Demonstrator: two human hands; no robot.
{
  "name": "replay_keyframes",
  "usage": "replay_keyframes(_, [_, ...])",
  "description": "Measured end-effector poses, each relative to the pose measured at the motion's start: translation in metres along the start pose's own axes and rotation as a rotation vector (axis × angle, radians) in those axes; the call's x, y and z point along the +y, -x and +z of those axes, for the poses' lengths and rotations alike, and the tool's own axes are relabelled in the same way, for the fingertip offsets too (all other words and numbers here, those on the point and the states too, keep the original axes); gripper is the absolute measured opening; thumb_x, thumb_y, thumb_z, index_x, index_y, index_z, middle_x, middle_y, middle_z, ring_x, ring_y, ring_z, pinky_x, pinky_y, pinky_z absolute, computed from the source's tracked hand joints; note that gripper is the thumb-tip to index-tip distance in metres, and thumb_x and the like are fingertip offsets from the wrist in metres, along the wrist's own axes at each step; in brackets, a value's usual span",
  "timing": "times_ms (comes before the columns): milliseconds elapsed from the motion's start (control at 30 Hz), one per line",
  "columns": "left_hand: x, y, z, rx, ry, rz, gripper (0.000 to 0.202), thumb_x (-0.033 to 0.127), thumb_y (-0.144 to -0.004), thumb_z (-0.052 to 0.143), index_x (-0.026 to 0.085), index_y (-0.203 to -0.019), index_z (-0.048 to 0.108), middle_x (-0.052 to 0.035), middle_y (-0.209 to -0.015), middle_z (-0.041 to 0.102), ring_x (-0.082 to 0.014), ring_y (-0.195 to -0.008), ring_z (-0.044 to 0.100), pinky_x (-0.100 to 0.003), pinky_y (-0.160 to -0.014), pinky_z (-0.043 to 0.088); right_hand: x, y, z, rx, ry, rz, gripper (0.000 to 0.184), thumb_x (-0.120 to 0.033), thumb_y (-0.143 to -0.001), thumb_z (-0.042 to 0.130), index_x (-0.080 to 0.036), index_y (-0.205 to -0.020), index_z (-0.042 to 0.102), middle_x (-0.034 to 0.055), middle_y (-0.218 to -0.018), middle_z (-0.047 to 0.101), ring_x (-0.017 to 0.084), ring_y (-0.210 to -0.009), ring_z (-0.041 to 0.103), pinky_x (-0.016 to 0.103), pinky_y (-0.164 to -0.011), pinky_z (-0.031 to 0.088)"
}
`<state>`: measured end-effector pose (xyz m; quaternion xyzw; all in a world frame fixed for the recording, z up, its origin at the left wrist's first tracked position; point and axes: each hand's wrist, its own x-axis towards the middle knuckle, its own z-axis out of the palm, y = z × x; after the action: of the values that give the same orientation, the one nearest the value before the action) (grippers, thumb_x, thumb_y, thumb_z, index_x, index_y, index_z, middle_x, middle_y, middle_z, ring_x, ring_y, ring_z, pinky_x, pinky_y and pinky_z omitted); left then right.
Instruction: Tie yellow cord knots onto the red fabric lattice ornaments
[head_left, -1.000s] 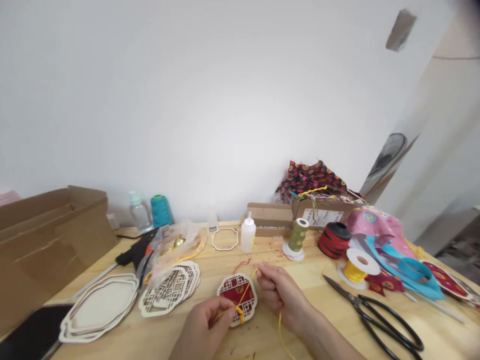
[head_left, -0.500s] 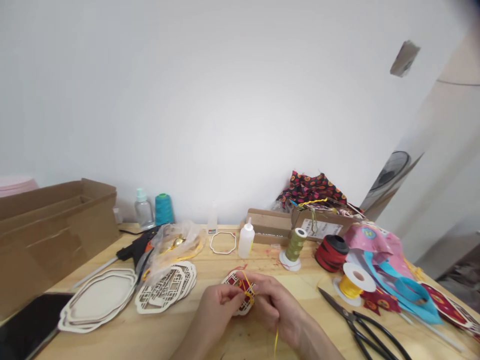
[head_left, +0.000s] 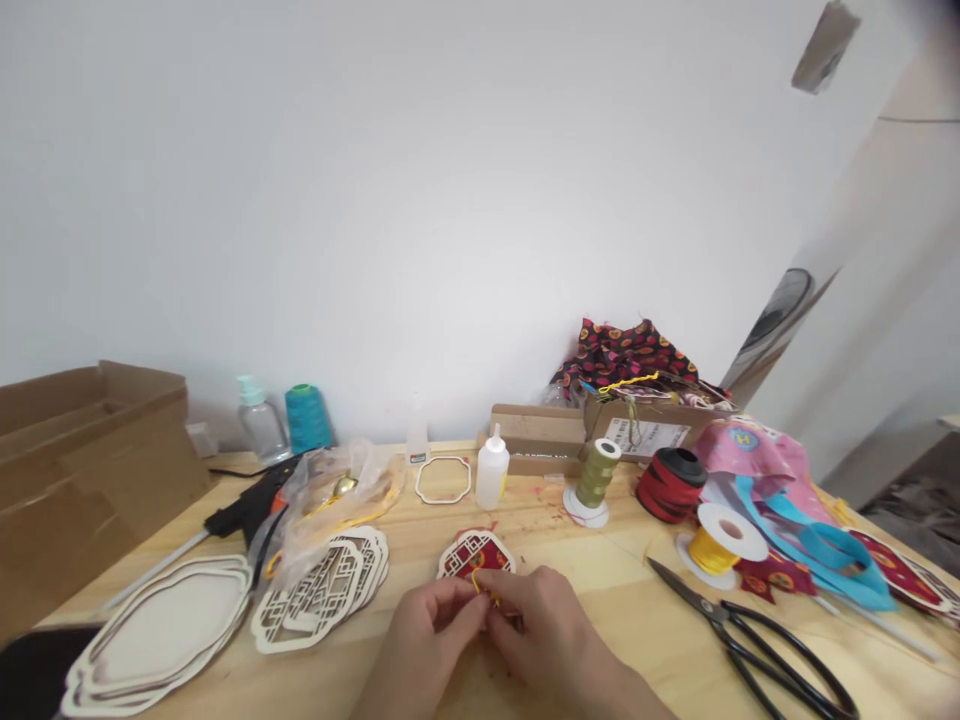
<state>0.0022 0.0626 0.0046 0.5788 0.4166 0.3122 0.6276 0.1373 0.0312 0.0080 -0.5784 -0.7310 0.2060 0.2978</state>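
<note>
At the front middle of the table, both hands meet over a yellow cord (head_left: 475,578). My left hand (head_left: 435,632) pinches it between thumb and forefinger. Pressed close beside it, my right hand (head_left: 546,625) also has its fingers closed on the cord; its fingertips are partly hidden. A white lattice panel with red patterned fabric (head_left: 480,553) lies just beyond the fingertips, its near part covered by the hands. A white squeeze bottle (head_left: 492,470) stands behind the panel.
Black scissors (head_left: 739,625) lie at right, near a yellow ribbon spool (head_left: 716,545), a red-black spool (head_left: 671,485) and olive thread (head_left: 598,475). White lattice panels (head_left: 307,600), plain panels (head_left: 161,630), a glue gun (head_left: 244,505) and a cardboard box (head_left: 97,480) occupy the left.
Both hands have drawn closer together at the cord, and the right hand has turned inward. More of the panel's far edge shows. The camera view has shifted slightly.
</note>
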Motion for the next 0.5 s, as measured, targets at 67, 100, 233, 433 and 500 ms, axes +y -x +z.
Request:
replay_keyframes(67, [-0.0023, -0.0002, -0.0013, 0.018, -0.012, 0.017, 0.023, 0.030, -0.069, 0.053, 0.012, -0.070, 0.067, -0.0026, -0.059, 0.066, -0.0173, -0.064, 0.057, -0.025, -0.061, 0.042, 0.0000, 0.0006, -0.0027, 0.005, 0.079, -0.010, 0.019, -0.014, -0.068, 0.044, -0.021, -0.065, 0.061, -0.0024, -0.048, 0.054, 0.009, -0.041, 0.040, 0.019, -0.043, 0.025])
replay_keyframes(100, [-0.0036, -0.0002, -0.0023, 0.018, -0.011, 0.022, 0.024, 0.031, -0.069, 0.053, 0.012, -0.068, 0.067, -0.0033, -0.061, 0.066, -0.0177, -0.065, 0.057, -0.025, -0.062, 0.042, 0.0003, 0.0007, -0.0039, -0.003, 0.090, -0.015, 0.019, -0.014, -0.069, 0.045, -0.022, -0.065, 0.061, -0.0017, -0.051, 0.058, 0.009, -0.044, 0.044, 0.019, -0.045, 0.026])
replay_keyframes(233, [-0.0056, -0.0001, -0.0048, 0.039, 0.030, -0.017, 0.020, 0.031, -0.066, 0.057, 0.013, -0.065, 0.065, -0.0031, -0.063, 0.067, -0.0175, -0.065, 0.058, -0.024, -0.062, 0.043, 0.0021, 0.0002, -0.0083, -0.003, 0.052, -0.044, 0.017, -0.018, -0.073, 0.048, -0.025, -0.072, 0.063, -0.0013, -0.065, 0.064, 0.011, -0.054, 0.052, 0.019, -0.050, 0.030])
replay_keyframes(433, [-0.0014, -0.0014, -0.0034, 0.119, 0.063, -0.035, 0.014, 0.028, -0.064, 0.059, 0.015, -0.062, 0.062, 0.0020, -0.054, 0.062, -0.0148, -0.060, 0.057, -0.022, -0.059, 0.042, 0.0009, -0.0009, -0.0099, 0.060, 0.025, -0.044, 0.015, -0.020, -0.072, 0.051, -0.025, -0.074, 0.065, 0.0001, -0.069, 0.060, 0.011, -0.059, 0.052, 0.019, -0.052, 0.033])
replay_keyframes(500, [-0.0010, -0.0017, -0.0040, 0.130, 0.051, -0.009, 0.012, 0.026, -0.062, 0.060, 0.014, -0.062, 0.061, 0.0013, -0.056, 0.062, -0.0149, -0.059, 0.057, -0.022, -0.058, 0.042, -0.0009, -0.0009, -0.0094, 0.056, -0.003, -0.050, 0.015, -0.018, -0.071, 0.051, -0.025, -0.074, 0.065, -0.0004, -0.070, 0.058, 0.010, -0.060, 0.051, 0.018, -0.053, 0.034])
